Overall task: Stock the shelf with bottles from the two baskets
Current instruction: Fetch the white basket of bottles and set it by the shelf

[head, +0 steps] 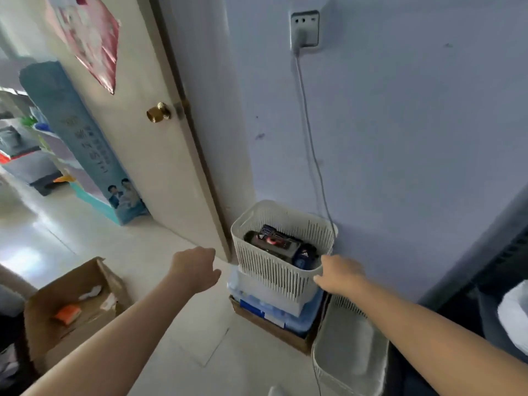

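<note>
A white slatted basket [274, 270] stands against the wall on a pack of water bottles [271, 312] in a low box. Several dark bottles [281, 245] lie inside it. My right hand [340, 275] is at the basket's near right corner, fingers at the rim and thumb against the outer wall. My left hand [197, 268] hovers just left of the basket with its fingers loosely curled, holding nothing and a little apart from it. A second white basket [351, 347] stands on the floor under my right forearm; I see no bottles in it. No shelf is clearly in view.
A door [137, 155] with a brass knob stands open on the left. A cardboard box [74, 310] with scraps sits on the floor at lower left. A cable [311, 144] hangs from a wall socket down behind the basket. Dark furniture fills the right edge.
</note>
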Demonstrator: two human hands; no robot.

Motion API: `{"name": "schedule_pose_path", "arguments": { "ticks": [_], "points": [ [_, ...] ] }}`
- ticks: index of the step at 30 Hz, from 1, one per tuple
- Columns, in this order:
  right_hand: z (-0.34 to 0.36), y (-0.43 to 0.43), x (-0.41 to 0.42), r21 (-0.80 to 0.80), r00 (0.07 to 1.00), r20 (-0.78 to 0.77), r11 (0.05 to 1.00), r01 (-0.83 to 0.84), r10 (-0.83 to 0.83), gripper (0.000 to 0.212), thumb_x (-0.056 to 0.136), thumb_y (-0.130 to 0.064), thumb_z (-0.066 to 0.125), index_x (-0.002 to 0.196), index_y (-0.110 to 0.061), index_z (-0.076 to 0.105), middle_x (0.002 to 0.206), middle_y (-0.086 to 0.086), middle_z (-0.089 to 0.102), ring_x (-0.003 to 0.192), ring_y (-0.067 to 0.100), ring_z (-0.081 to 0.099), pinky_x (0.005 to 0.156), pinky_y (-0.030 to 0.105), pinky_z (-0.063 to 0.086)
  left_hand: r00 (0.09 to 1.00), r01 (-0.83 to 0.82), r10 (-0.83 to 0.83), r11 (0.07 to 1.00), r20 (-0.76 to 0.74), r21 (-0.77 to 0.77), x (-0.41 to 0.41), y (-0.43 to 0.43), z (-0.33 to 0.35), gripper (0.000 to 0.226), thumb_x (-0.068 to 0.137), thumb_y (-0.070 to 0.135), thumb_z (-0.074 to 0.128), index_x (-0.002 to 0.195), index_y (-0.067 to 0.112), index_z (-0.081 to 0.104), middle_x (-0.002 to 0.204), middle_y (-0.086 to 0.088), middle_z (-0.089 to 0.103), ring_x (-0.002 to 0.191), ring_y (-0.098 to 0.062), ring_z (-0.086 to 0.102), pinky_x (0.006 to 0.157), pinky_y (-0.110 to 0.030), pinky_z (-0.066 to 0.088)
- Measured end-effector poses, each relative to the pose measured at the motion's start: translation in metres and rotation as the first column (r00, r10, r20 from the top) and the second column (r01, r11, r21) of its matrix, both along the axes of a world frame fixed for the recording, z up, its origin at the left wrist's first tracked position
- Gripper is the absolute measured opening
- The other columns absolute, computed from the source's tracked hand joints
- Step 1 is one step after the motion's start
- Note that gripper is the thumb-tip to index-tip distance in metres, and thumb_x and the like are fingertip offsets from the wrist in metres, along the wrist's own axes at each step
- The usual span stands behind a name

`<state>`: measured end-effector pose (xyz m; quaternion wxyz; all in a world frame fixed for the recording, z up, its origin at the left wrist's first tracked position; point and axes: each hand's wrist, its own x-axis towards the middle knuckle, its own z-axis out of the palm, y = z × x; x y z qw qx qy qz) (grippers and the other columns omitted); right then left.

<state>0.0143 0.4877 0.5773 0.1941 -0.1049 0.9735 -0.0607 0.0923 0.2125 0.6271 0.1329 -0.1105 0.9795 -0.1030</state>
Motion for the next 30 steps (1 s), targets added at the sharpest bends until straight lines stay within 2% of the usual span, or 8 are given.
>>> {"name": "schedule_pose_path", "arguments": {
  "ticks": [3,9,16,19,22,25,27,30],
  "points": [
    [-0.009,-0.012,-0.056,0.025,0.998,0.045,0.999,0.033,-0.034,0.041,0.094,-0.043,0.05,0.122,-0.014,0.051,0.125,0.008,0.059,0.112,0.027,0.058,0.081,0.033,0.046,0.996,0.044,-0.04,0.998,0.079,-0.049,-0.068,-0.025,-0.012,0.037,0.096,0.042,0.043,0.124,0.019,0.052,0.122,0.001,0.06,0.112,-0.021,0.059,0.083,-0.029,0.043],
    [-0.041,-0.027,-0.127,-0.039,0.965,0.186,0.98,0.195,-0.185,0.034,0.091,-0.052,0.047,0.098,-0.019,0.049,0.091,-0.002,0.056,0.093,0.021,0.062,0.068,0.03,0.046,0.979,0.143,-0.122,0.982,0.165,-0.121,-0.167,-0.053,-0.041,0.034,0.096,0.037,0.041,0.123,0.018,0.052,0.123,0.001,0.06,0.115,-0.021,0.058,0.086,-0.029,0.042],
    [-0.095,-0.038,-0.161,-0.033,0.849,0.262,0.875,0.484,-0.459,0.061,0.095,-0.049,0.045,0.143,-0.014,0.035,0.131,0.008,0.059,0.114,0.028,0.059,0.088,0.036,0.05,0.923,0.355,-0.31,0.914,0.228,-0.197,-0.281,-0.074,-0.103,0.028,0.091,0.025,0.047,0.116,0.024,0.061,0.114,0.004,0.065,0.109,-0.017,0.061,0.089,-0.028,0.042],
    [-0.109,-0.037,-0.164,0.037,0.758,0.272,0.794,0.607,-0.593,0.059,0.096,-0.046,0.045,0.141,-0.008,0.038,0.13,0.011,0.059,0.116,0.028,0.058,0.088,0.033,0.046,0.93,0.319,-0.296,0.944,0.219,-0.081,-0.31,-0.078,-0.131,0.029,0.089,0.028,0.049,0.116,0.02,0.058,0.114,0.003,0.064,0.108,-0.018,0.061,0.087,-0.03,0.045],
    [-0.132,-0.037,-0.178,0.045,0.651,0.274,0.686,0.727,-0.708,0.054,0.091,-0.048,0.049,0.126,-0.007,0.053,0.116,0.01,0.065,0.103,0.027,0.063,0.079,0.032,0.047,0.973,0.11,-0.14,0.98,0.183,0.166,-0.344,-0.085,-0.164,0.041,0.087,0.037,0.055,0.119,0.013,0.05,0.118,-0.004,0.06,0.11,-0.025,0.059,0.084,-0.035,0.046],
    [-0.155,-0.039,-0.194,-0.003,0.526,0.342,0.559,0.829,-0.779,0.046,0.09,-0.046,0.052,0.11,-0.004,0.057,0.105,0.011,0.067,0.098,0.03,0.065,0.077,0.033,0.047,0.965,-0.183,0.068,0.865,0.253,0.467,-0.374,-0.092,-0.193,0.061,0.082,0.041,0.067,0.125,0.003,0.045,0.118,-0.013,0.059,0.106,-0.03,0.059,0.079,-0.036,0.047],
    [-0.167,-0.043,-0.203,-0.063,0.42,0.395,0.432,0.9,-0.817,0.043,0.091,-0.047,0.055,0.107,-0.007,0.057,0.103,0.013,0.067,0.098,0.032,0.065,0.082,0.036,0.051,0.943,-0.281,0.122,0.792,0.311,0.541,-0.394,-0.096,-0.208,0.067,0.08,0.042,0.069,0.126,0.0,0.045,0.111,-0.016,0.063,0.1,-0.031,0.061,0.072,-0.034,0.046],
    [-0.185,-0.044,-0.208,-0.11,0.248,0.398,0.222,0.969,-0.883,0.042,0.085,-0.05,0.06,0.093,-0.009,0.062,0.083,0.012,0.067,0.079,0.03,0.067,0.07,0.036,0.053,0.941,-0.297,0.117,0.738,0.318,0.606,-0.416,-0.096,-0.229,0.048,0.082,0.041,0.066,0.105,0.0,0.058,0.093,-0.018,0.067,0.088,-0.031,0.063,0.067,-0.033,0.047]
  ]
}}
